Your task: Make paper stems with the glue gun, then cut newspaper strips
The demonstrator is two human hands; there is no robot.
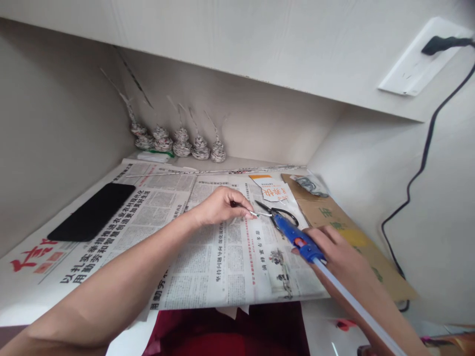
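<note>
My left hand (224,205) is closed in a pinch over the newspaper. Between its thumb and fingers is the end of a thin, pale rolled-paper strip (262,214). Wrapped around a blue hot glue gun (291,232) is my right hand (339,249). The gun points up and left, its nozzle close to the strip; whether they touch I cannot tell. A long white glue stick (356,301) runs out of the gun's back end. Black-handled scissors (287,214) lie just behind the nozzle, partly covered by the gun.
Newspaper (200,277) covers the worktop. Several gourd-shaped woven paper pieces (181,143) stand along the back wall, with thin paper sticks (237,170) before them. A black flat device (92,210) lies left, cardboard (371,264) right. A black cable (419,170) hangs from the socket (411,62).
</note>
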